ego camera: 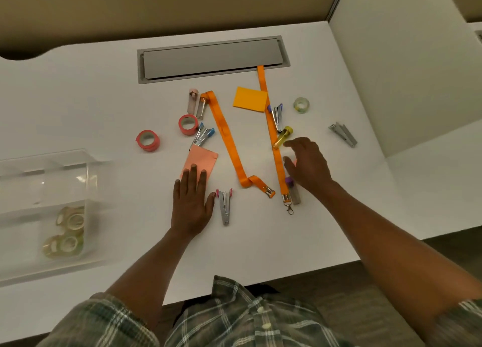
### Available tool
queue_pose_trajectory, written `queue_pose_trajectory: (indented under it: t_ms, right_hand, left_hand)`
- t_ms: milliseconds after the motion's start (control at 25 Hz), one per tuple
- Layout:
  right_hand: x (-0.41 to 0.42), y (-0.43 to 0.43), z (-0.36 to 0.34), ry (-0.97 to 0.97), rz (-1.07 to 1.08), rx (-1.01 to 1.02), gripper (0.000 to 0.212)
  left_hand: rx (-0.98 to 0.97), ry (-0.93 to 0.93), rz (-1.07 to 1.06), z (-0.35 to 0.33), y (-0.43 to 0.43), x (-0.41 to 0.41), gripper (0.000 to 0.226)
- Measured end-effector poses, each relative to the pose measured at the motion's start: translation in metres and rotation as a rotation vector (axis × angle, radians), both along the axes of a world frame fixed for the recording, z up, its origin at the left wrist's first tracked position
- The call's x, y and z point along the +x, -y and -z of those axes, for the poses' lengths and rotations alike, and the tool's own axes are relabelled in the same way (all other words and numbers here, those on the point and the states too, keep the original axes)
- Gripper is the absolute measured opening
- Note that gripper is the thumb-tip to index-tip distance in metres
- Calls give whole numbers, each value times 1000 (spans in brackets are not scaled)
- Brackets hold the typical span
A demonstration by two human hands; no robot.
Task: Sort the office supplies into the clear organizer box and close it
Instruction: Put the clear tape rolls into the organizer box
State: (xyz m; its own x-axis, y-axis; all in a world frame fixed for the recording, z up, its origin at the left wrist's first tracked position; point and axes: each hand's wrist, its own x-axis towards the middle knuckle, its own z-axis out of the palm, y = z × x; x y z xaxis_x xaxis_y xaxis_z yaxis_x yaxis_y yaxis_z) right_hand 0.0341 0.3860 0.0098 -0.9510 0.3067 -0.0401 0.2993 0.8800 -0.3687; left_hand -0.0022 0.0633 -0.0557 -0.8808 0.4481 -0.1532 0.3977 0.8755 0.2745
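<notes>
My left hand (191, 203) lies flat on the white desk, its fingertips on the near edge of a pink sticky-note pad (202, 160). A pink-tipped staple remover (224, 205) lies just right of its thumb. My right hand (309, 161) hovers with loosely curled fingers over the right orange lanyard (275, 137), near a yellow tube (283, 137) and a purple-capped tube (292, 190); something pink peeks from under its fingers. The clear organizer box (65, 169) stands open at the left with several clear tape rolls (69, 231) in its near compartment.
Scattered further back are two red tape rolls (148, 140) (188, 124), two blue staple removers (204, 135) (276, 115), an orange sticky pad (250, 99), a second lanyard (227, 140), two clear tubes (197, 104), a clear tape roll (301, 105), a silver staple remover (343, 134) and a grey cable flap (211, 58).
</notes>
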Motion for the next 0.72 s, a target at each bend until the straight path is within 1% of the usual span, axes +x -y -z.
queue_pose_trajectory:
  t_ms: [120,240,360,480,640,720]
  right_hand:
    - [-33,-42,2,10,62,33,50]
    - [-69,-75,5,105,113,54,63]
    - [-95,-86,11,216,130,66,68]
    - [-109,-86,21,285,144,149,59]
    - [-114,-84,27,219,205,168,40]
    - [-107,-80,29,187,192,184,33]
  left_hand:
    - [10,-29,-19,4,0,3,68]
    - [26,-38,-18,5,1,2,69]
    - [40,-45,-27,6,0,2,69]
    - [38,-51,-32,8,-2,2,70]
    - [20,-56,-28,9,-2,1,69]
    - [16,-60,-28,9,-2,1,69]
